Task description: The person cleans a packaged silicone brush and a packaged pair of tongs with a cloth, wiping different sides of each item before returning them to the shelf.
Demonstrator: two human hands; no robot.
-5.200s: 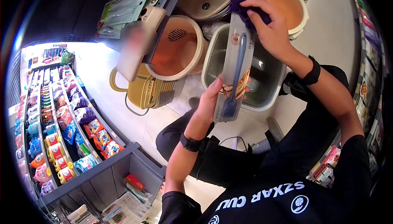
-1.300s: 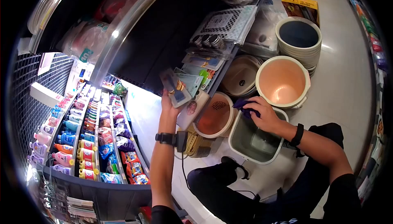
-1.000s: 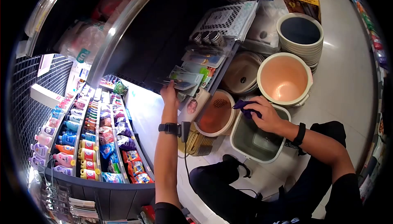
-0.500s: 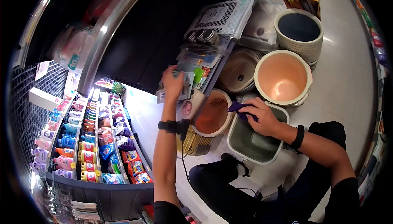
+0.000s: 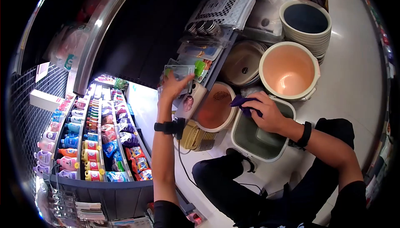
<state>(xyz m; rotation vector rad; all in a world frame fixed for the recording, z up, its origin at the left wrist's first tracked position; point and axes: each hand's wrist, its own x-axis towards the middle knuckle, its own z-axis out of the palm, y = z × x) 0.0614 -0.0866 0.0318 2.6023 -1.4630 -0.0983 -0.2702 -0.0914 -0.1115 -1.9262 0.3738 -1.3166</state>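
My left hand (image 5: 173,87) lies over a clear plastic package (image 5: 181,70) at the edge of the dark shelf, fingers spread and touching it. Beside it is a packet with a green patch (image 5: 201,67). A phone in a light case (image 5: 191,99) lies just below that hand. My right hand (image 5: 266,113) is closed around a crumpled purple cloth (image 5: 245,102), held above the grey-green rectangular bin (image 5: 263,145).
Round tubs stand on the floor, one orange inside (image 5: 288,69), near a stack of dark-lined buckets (image 5: 306,17). White perforated baskets (image 5: 227,9) and metal-lidded jars (image 5: 204,28) sit on the shelf. Detergent bottles (image 5: 91,155) fill a rack at left.
My left hand has shifted slightly down and its fingers have spread over the clear package, which now lies farther back on the shelf. My right hand keeps the purple cloth above the bin.
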